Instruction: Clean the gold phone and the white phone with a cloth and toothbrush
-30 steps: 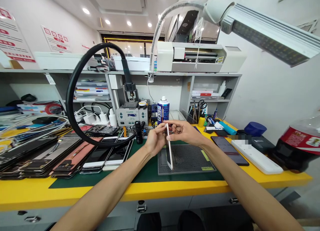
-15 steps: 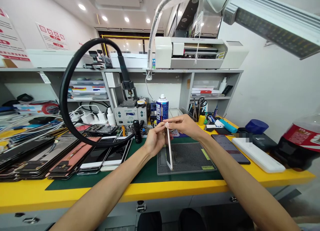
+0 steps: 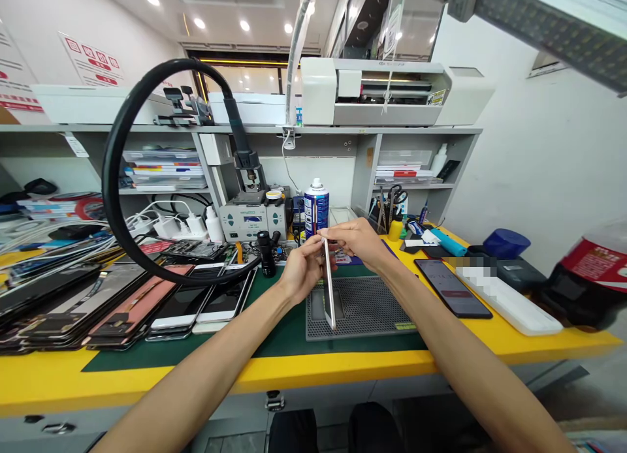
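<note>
A phone with a pale edge stands on its side, nearly edge-on to me, above a grey perforated mat. My left hand grips it from the left near its far end, fingers wrapped round it. At the top of that far end, my right hand is closed, thumb and fingers pinched together against the phone's upper edge; whether they hold something small is too hard to make out. Under the mat lies a dark green sheet.
Stacked phone parts lie left, beneath a thick black hose. Behind the hands stand a blue spray can and a small black torch. To the right are a dark phone, a white bar and a cola bottle.
The view has shifted slightly. My right hand's fingers have curled in more behind the phone's top edge. My left hand keeps its hold on the phone.
</note>
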`<action>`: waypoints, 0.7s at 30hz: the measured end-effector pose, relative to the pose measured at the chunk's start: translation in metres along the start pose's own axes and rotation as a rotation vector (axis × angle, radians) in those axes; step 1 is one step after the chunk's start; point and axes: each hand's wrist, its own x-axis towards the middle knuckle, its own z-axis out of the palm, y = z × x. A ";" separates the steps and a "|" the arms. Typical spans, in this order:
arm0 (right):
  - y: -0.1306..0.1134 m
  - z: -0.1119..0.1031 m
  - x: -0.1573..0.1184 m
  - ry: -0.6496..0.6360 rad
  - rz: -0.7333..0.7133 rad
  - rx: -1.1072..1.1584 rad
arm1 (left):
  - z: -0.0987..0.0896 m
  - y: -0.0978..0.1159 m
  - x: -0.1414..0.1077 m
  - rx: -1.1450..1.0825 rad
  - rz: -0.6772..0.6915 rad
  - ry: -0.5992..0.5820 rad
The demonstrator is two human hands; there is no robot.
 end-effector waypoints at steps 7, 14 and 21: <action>0.008 -0.004 0.001 0.021 0.032 0.061 | 0.004 0.017 -0.010 0.136 -0.026 0.040; 0.009 -0.007 -0.003 -0.048 0.075 0.157 | 0.010 0.036 -0.028 0.649 -0.213 -0.036; 0.003 -0.016 -0.020 -0.211 0.057 0.143 | 0.020 0.039 -0.041 0.831 -0.086 -0.188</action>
